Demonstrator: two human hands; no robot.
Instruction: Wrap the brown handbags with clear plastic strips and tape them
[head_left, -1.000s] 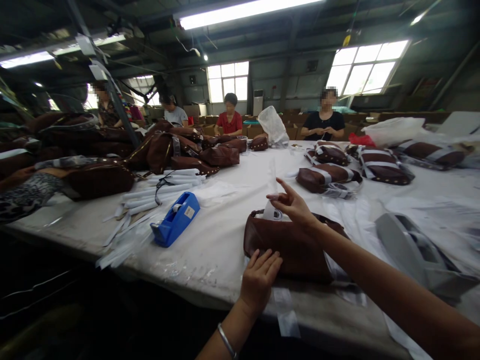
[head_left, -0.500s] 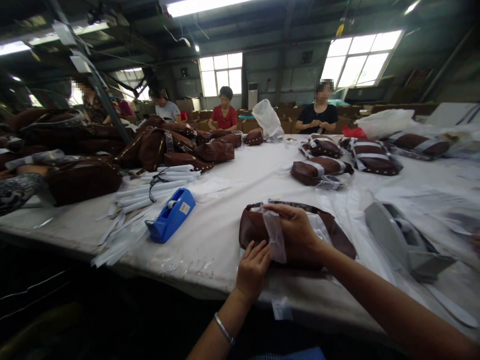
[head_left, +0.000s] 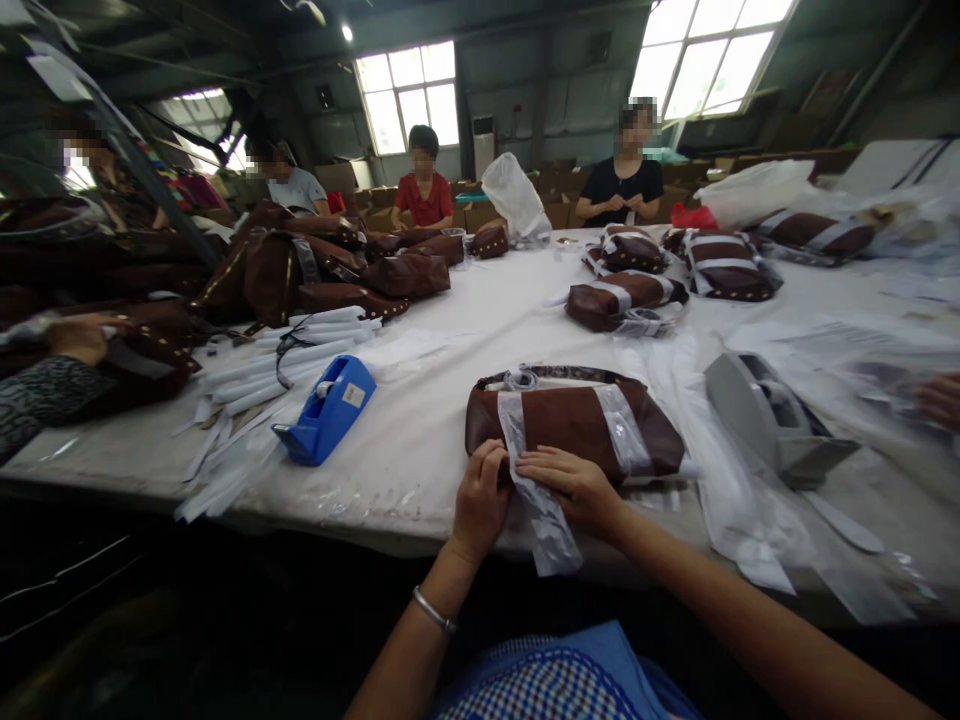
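Note:
A brown handbag [head_left: 566,420] lies on the table in front of me, its strap along the far side. Two translucent plastic strips wrap its body. One loose end of the left plastic strip [head_left: 551,525] hangs over the table's edge. At the bag's near left corner my left hand [head_left: 481,502] is closed, fingers curled in a pinch at the side of that strip; the fingertips are partly hidden. My right hand [head_left: 576,487] rests with its fingers stretched out over the same strip, against the bag's near side. The second strip [head_left: 626,430] lies across the bag's right part.
A blue tape dispenser [head_left: 328,410] stands left, a grey tape dispenser [head_left: 772,420] right. White paper rolls [head_left: 300,350] and piled brown bags [head_left: 277,270] lie left. Wrapped bags [head_left: 626,297] sit behind. Several co-workers surround the table; a patterned sleeve [head_left: 52,395] reaches in at left.
My right hand has moved off the bag's top down to its near side. The left strip's loose end now hangs toward me. My left fingers have curled in. The view has tilted down.

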